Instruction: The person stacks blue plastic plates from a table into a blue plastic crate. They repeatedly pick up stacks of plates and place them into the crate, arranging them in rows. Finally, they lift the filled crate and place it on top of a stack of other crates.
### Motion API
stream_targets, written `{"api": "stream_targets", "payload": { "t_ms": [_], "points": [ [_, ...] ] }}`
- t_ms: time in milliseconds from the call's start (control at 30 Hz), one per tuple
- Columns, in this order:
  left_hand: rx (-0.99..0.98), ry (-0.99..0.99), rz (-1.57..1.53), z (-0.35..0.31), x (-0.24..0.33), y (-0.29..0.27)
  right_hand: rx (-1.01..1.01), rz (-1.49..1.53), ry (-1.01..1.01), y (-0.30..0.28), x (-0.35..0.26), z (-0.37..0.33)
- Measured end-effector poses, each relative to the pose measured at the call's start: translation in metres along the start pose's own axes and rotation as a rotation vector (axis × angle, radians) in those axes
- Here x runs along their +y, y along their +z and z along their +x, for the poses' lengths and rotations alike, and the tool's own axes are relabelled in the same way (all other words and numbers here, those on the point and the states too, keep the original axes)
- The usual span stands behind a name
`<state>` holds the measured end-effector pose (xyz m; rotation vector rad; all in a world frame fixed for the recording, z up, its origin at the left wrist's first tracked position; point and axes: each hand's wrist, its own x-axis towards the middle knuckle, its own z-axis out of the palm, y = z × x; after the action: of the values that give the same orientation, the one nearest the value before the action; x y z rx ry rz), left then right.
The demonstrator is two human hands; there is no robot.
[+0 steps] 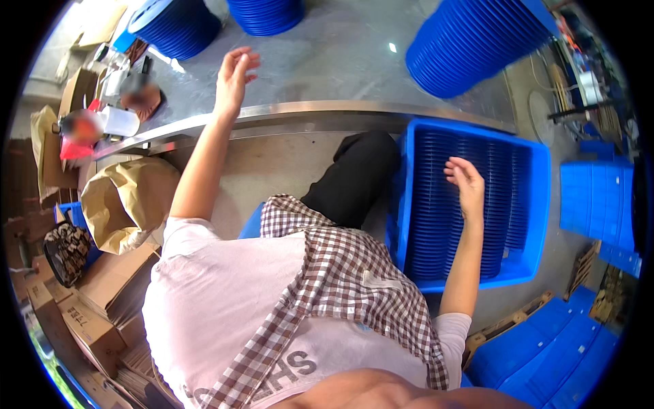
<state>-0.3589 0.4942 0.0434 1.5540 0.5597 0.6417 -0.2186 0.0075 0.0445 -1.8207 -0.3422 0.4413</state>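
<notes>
My left hand (235,76) is raised over the metal table's near edge, its fingers loosely bent and apart, with nothing seen in it. Over a blue plastic crate (545,198) on my right hangs my right hand (466,183), fingers slightly curled and apart, also without anything visible in it. Rows of thin dark blue discs (429,204), packed close together, fill most of that crate. On the table, a tall stack of blue ribbed discs (477,44) leans at the right. Two shorter blue stacks, one at the far left (178,28) and one farther back (266,15), stand beyond my left hand.
The steel table (340,61) runs across in front of me. A brown paper sack (129,204) and cardboard boxes (95,320) lie at my left. A white cup-like container (121,123) sits near the table's left end. Blue boxes (545,347) rest on pallets at the lower right.
</notes>
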Motion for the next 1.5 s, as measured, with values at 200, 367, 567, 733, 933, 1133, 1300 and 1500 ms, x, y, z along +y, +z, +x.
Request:
{"api": "stream_targets", "payload": {
  "t_ms": [200,367,567,733,933,1133,1300,1500],
  "points": [
    [0.301,0.133,0.055,0.083,-0.045,-0.084,-0.207,-0.098,-0.038,0.081,-0.02,0.045],
    [0.711,0.002,0.058,0.135,-0.09,-0.201,-0.256,-0.089,0.069,0.1,-0.015,0.051],
    [0.493,-0.26,-0.254,0.188,-0.056,-0.262,-0.185,-0.062,0.272,0.097,0.007,0.048],
    [0.357,-0.305,-0.302,0.217,-0.056,-0.274,-0.157,-0.027,0.241,0.123,-0.011,0.06],
    [0.287,-0.254,-0.529,0.253,-0.071,-0.283,-0.224,0.008,0.237,0.166,-0.035,0.087],
    [0.266,-0.402,-0.475,0.262,-0.077,-0.282,-0.368,0.06,0.283,0.208,-0.052,0.124],
    [0.2,-0.404,-0.449,0.268,-0.093,-0.298,-0.461,0.124,0.292,0.251,-0.058,0.161],
    [0.009,-0.317,-0.41,0.273,-0.116,-0.313,-0.593,0.096,0.221,0.292,-0.07,0.18]
  ]
}}
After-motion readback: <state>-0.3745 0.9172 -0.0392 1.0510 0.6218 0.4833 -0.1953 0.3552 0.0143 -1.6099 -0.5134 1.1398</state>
